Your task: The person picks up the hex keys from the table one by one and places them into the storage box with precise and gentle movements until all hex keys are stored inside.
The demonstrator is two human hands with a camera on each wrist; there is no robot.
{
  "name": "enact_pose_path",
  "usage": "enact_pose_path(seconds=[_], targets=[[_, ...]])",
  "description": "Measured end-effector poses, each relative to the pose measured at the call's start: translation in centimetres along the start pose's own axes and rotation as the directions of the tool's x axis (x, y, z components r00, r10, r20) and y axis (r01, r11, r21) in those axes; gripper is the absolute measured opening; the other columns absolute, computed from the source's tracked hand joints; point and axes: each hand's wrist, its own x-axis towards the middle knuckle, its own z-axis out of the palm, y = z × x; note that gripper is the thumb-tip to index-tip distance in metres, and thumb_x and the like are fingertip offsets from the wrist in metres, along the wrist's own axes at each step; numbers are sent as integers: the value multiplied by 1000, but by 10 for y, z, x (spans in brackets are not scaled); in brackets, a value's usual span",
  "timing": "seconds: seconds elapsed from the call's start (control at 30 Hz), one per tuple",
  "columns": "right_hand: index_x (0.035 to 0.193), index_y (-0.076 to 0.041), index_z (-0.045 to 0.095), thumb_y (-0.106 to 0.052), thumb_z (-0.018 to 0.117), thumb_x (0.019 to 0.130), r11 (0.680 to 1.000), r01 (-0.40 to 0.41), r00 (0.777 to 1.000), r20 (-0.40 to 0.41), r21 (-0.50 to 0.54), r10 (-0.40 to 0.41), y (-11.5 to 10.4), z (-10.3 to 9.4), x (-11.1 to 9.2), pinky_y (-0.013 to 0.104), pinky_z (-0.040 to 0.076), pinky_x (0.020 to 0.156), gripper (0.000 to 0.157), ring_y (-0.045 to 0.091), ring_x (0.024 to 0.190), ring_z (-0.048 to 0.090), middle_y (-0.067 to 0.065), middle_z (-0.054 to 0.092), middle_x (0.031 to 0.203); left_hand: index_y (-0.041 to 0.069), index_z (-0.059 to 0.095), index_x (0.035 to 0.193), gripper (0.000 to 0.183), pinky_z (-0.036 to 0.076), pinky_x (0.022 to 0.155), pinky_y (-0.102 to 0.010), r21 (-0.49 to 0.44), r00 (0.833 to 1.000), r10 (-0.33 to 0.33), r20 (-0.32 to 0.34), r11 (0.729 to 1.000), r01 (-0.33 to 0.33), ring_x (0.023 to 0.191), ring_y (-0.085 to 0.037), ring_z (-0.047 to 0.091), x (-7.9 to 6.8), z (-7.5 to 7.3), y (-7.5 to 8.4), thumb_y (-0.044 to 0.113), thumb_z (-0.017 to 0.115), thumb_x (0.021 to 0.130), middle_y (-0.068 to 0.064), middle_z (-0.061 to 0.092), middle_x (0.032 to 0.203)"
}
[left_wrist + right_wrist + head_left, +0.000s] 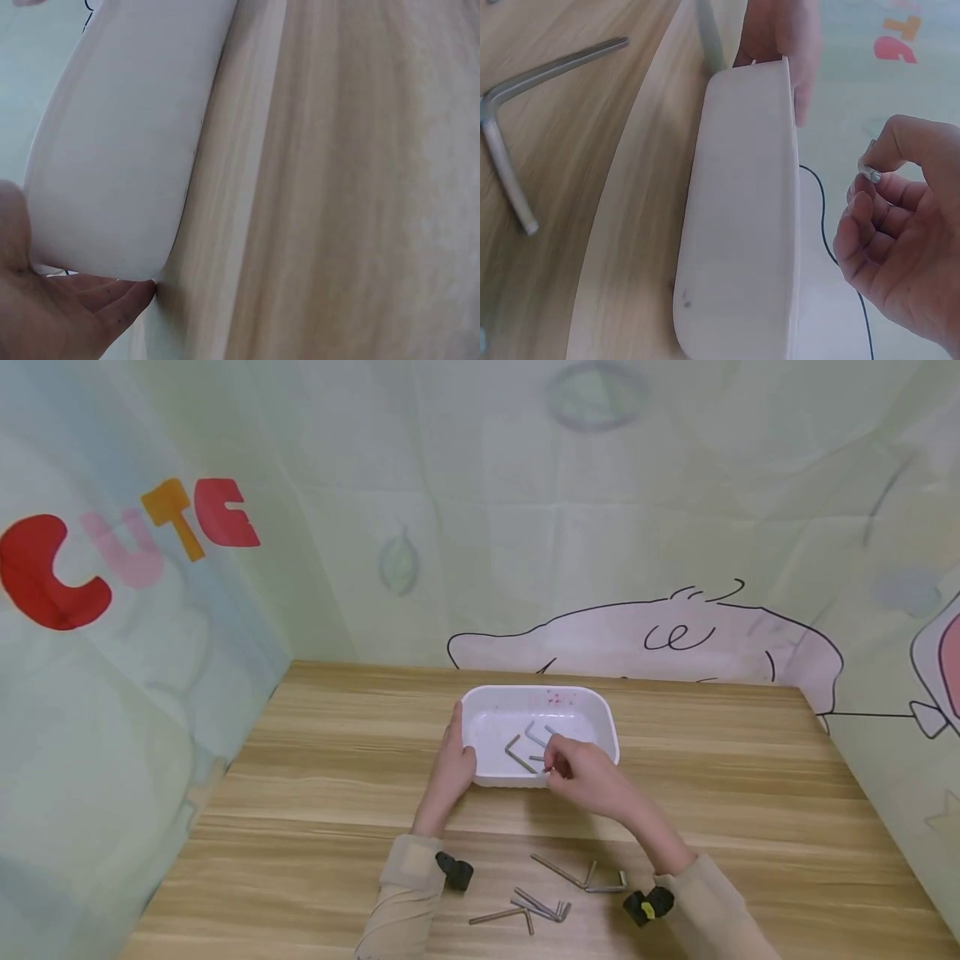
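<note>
A white plastic basin (540,781) stands on the wooden table, several hex keys lying on its floor, among them an L-shaped hex key (517,760). At the basin's left end, my left hand (452,760) holds it, thumb by the near corner and fingers along the end wall. My right hand (588,772) is above the basin's near right part, pinching a small hex key (871,174) between thumb and index finger; the fingers hide most of that key. In the left wrist view, the left fingertips (139,296) reach under the basin's end.
On the table (337,843) nearer to me lie several loose hex keys, including one hex key (498,916) at the front left and another hex key (558,870) farther back. A printed cloth (337,568) stands behind the table and along its sides.
</note>
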Motion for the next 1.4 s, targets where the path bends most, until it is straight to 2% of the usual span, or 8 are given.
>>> enact_pose_path(seconds=[0.2,0.43,0.8,0.97,1.23,1.4], targets=[[85,-13,56,-7,61,77,999,1,1000,-7,37,-1,-4,4,14,18,37,52,11,7,61,45,-5,50,67,15,6,156,74,23,120,-49,-1,1000,-18,8,1000,18,146,-35,23,1,0,1,-1,35,90,-17,19,160],[85,-14,56,-9,61,80,997,-37,999,6,73,36,0,15,28,18,38,54,9,8,64,47,-4,51,69,14,7,156,74,23,119,-50,2,1000,-5,10,1000,5,146,-36,23,0,0,-2,-2,36,90,-18,19,160],[85,-11,58,-11,66,81,989,-52,997,-46,139,59,3,29,51,20,38,58,9,10,64,47,-2,53,68,13,8,156,74,25,119,-50,-8,1000,5,7,1000,-5,145,-34,26,0,-1,-3,0,37,90,-19,21,159],[86,-8,59,-9,64,80,987,-71,997,-27,147,76,7,36,56,20,37,59,8,10,65,46,-1,53,68,12,8,156,74,27,118,-51,-5,1000,7,5,1000,-7,144,-35,28,0,0,-3,-1,38,89,-21,23,158],[86,-10,60,-8,61,77,985,-108,994,-13,138,110,13,43,61,21,37,60,9,10,65,47,-2,53,69,13,9,156,74,30,116,-52,1,1000,24,5,1000,-24,141,-36,34,-1,1,-2,-1,38,89,-23,26,156],[85,-9,60,-7,61,79,990,-90,996,32,108,87,11,43,68,22,38,60,7,11,66,48,-1,54,70,12,9,156,74,30,116,-52,1,1000,23,-2,1000,-23,141,-37,33,-1,1,-3,-1,38,90,-24,26,156]])
